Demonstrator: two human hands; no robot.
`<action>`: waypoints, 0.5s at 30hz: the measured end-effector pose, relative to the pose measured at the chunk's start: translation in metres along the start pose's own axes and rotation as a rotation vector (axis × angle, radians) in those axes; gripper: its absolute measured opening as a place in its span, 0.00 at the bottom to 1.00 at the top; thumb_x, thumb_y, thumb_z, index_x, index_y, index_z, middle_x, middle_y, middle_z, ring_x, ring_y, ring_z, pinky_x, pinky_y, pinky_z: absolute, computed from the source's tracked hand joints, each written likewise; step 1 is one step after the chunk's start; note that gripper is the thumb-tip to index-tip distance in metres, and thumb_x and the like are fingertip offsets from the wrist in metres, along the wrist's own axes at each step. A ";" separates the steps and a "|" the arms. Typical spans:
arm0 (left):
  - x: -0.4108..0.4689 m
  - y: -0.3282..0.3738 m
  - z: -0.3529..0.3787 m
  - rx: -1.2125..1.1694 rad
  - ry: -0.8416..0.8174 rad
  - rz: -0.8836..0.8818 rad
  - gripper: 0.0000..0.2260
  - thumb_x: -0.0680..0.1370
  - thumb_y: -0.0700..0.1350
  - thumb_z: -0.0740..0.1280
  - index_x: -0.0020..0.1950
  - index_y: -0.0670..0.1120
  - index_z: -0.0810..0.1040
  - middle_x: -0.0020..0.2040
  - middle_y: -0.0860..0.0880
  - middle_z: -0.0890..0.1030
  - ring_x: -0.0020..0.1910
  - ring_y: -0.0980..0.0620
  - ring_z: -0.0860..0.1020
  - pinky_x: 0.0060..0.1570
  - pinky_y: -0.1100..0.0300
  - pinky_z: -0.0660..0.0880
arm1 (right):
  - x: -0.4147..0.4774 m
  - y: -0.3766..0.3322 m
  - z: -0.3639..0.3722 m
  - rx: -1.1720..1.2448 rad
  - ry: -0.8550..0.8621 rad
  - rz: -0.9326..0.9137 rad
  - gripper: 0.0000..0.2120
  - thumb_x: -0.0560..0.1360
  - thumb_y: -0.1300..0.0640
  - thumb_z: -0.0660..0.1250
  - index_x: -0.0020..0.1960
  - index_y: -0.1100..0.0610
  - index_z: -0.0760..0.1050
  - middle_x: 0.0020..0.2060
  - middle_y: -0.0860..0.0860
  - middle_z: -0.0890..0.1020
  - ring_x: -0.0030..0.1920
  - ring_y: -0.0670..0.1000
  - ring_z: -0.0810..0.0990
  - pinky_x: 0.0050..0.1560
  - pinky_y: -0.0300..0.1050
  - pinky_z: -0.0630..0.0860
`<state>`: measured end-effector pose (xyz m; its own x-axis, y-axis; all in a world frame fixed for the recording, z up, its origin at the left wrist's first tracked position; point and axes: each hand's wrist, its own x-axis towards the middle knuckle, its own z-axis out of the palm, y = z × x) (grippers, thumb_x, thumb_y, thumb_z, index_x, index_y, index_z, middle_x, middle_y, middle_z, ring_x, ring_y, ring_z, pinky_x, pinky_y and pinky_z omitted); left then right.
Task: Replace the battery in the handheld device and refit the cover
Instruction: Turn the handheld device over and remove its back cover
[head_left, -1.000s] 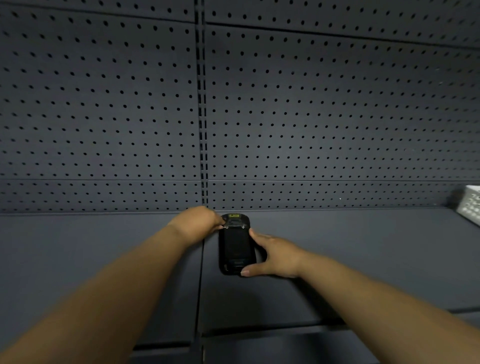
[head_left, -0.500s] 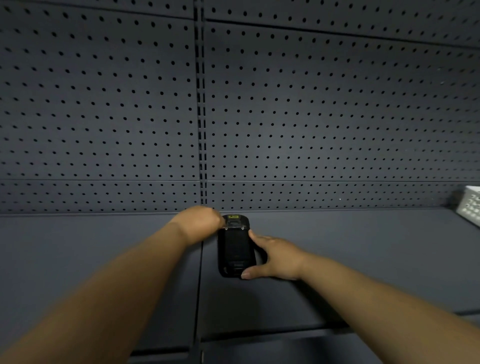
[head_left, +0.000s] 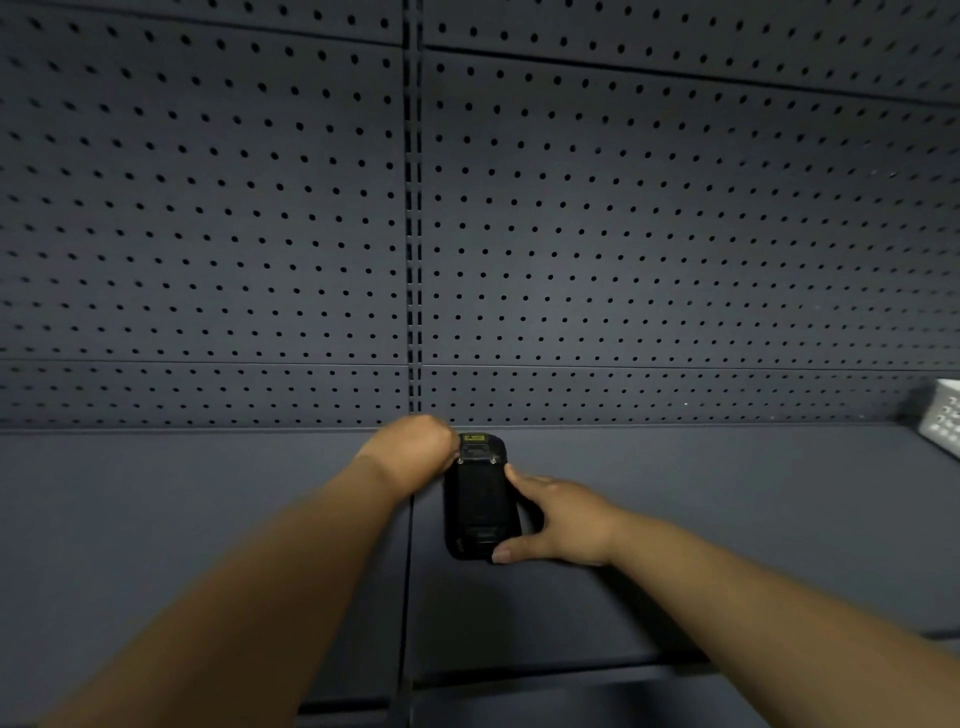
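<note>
A black handheld device (head_left: 480, 501) lies back side up on the dark grey shelf (head_left: 727, 519), its long axis pointing away from me, a small yellow label at its far end. My left hand (head_left: 410, 449) is curled against the device's far left corner, fingers hidden behind the knuckles. My right hand (head_left: 558, 522) grips the device's right edge, thumb at the near corner and a finger higher up the side. The back cover looks seated on the device. No loose battery is in sight.
A perforated dark pegboard wall (head_left: 623, 234) rises right behind the shelf, with a slotted upright (head_left: 414, 260) in the middle. A white perforated basket (head_left: 943, 415) sits at the far right of the shelf. The shelf's front edge (head_left: 571, 670) runs below my forearms.
Almost nothing has moved. Both hands stay on the device; the left hand has curled slightly tighter at the far corner.
</note>
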<state>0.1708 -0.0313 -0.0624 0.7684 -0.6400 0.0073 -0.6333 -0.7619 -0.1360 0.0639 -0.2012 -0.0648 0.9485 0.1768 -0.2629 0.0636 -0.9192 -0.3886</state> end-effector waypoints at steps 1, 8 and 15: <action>0.001 0.001 0.000 -0.011 -0.001 -0.010 0.10 0.76 0.37 0.59 0.52 0.38 0.78 0.52 0.39 0.80 0.50 0.41 0.78 0.50 0.51 0.76 | 0.000 0.000 0.000 -0.005 -0.001 0.003 0.51 0.68 0.39 0.71 0.78 0.54 0.44 0.77 0.51 0.57 0.76 0.51 0.57 0.74 0.40 0.55; -0.009 0.002 0.005 -0.166 0.060 -0.026 0.14 0.81 0.43 0.55 0.56 0.39 0.77 0.57 0.40 0.80 0.56 0.43 0.77 0.58 0.53 0.72 | -0.002 -0.003 -0.002 0.008 -0.022 0.027 0.51 0.68 0.40 0.71 0.78 0.53 0.43 0.77 0.52 0.57 0.76 0.51 0.57 0.74 0.41 0.55; -0.048 0.006 0.009 -0.459 -0.046 -0.043 0.28 0.79 0.57 0.56 0.76 0.47 0.57 0.77 0.46 0.60 0.75 0.49 0.61 0.74 0.57 0.57 | 0.000 -0.006 -0.017 0.026 -0.060 0.033 0.41 0.72 0.40 0.67 0.77 0.53 0.52 0.76 0.52 0.61 0.75 0.52 0.62 0.75 0.44 0.58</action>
<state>0.1315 -0.0042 -0.0728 0.7918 -0.6093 -0.0423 -0.5678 -0.7598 0.3166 0.0690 -0.2016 -0.0475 0.9294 0.1678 -0.3287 0.0233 -0.9156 -0.4015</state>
